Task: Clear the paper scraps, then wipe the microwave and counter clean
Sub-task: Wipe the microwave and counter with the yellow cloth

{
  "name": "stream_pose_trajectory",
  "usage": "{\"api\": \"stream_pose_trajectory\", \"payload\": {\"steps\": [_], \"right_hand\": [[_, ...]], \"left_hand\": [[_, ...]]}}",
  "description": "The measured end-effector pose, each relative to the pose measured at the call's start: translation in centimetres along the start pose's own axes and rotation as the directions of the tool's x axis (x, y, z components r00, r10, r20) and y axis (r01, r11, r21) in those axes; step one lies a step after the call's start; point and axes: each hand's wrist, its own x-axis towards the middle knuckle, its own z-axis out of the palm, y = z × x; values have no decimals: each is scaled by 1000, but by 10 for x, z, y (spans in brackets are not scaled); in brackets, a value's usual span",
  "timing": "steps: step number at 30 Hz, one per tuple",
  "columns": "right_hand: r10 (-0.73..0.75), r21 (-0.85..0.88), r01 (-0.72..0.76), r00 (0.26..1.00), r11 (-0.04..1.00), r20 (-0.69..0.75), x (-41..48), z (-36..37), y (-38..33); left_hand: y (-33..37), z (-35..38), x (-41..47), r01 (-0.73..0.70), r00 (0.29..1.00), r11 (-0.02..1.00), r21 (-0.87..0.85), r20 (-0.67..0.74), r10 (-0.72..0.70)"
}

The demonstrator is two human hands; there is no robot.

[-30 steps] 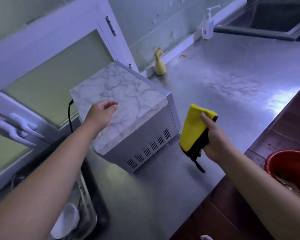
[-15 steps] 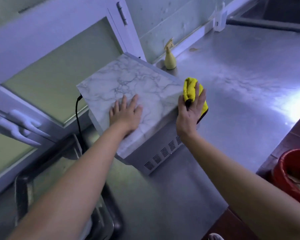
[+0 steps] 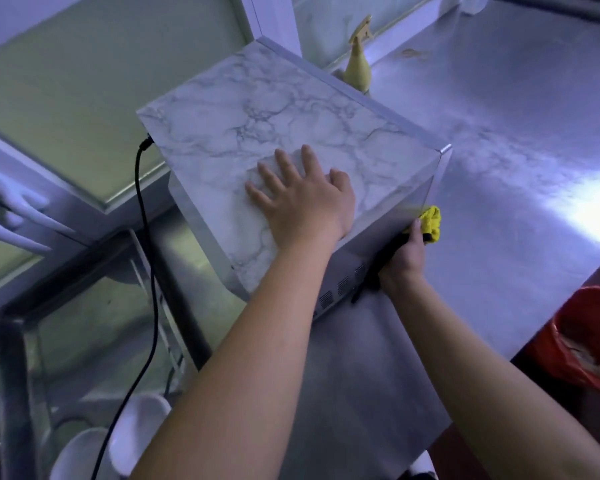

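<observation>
Yellow cloth now lower, against microwave side, long axis vertical.

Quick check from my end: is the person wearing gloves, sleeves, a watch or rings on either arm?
No. Both hands, left and right, are bare: no gloves. Both forearms are uncovered as far as the picture shows, with no sleeve edge in view. No watch, bracelet or band shows at either wrist, and no ring shows on the left fingers. The right fingers are mostly hidden, so rings there cannot be ruled out.

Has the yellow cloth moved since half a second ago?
Yes. The yellow and black cloth, gripped by the right hand, went from the marble-patterned microwave's top edge down onto its vented side.
</observation>
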Motion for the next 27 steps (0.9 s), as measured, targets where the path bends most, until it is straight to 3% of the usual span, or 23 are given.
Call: {"api": "stream_pose_trajectory", "payload": {"steps": [8, 13, 15, 18, 20, 22, 24, 27], "right_hand": [[176, -14, -175, 982, 984, 67, -17, -20, -39], [142, -124, -147, 989, 981, -49, -43, -38, -70], [66, -218, -76, 996, 973, -54, -57, -22, -79], [-138, -258, 166, 983, 952, 123, -77, 29, -94], [-364, -305, 401, 915, 864, 174, -87, 63, -101], [-586, -315, 623, 781, 716, 213, -94, 83, -100], [-680, -300, 708, 703, 640, 207, -101, 90, -82], [-674, -320, 690, 717, 649, 180, -100, 82, -42]], "left_hand": [[-3, -8, -2, -7, 1000, 999, -52, 15, 7], [-6, -15, -5, -21, 1000, 995, -93, 19, 22], [-8, -15, -5, -36, 999, 992, -119, 9, 37], [-11, -15, -6, -59, 998, 988, -143, -3, 59], [-12, -15, -6, -67, 998, 985, -157, -13, 65], [-12, -14, -4, -70, 997, 985, -159, -24, 67], [-12, -12, -2, -75, 997, 986, -149, -34, 71], [-12, -7, 1, -72, 996, 988, -134, -60, 65]]}}
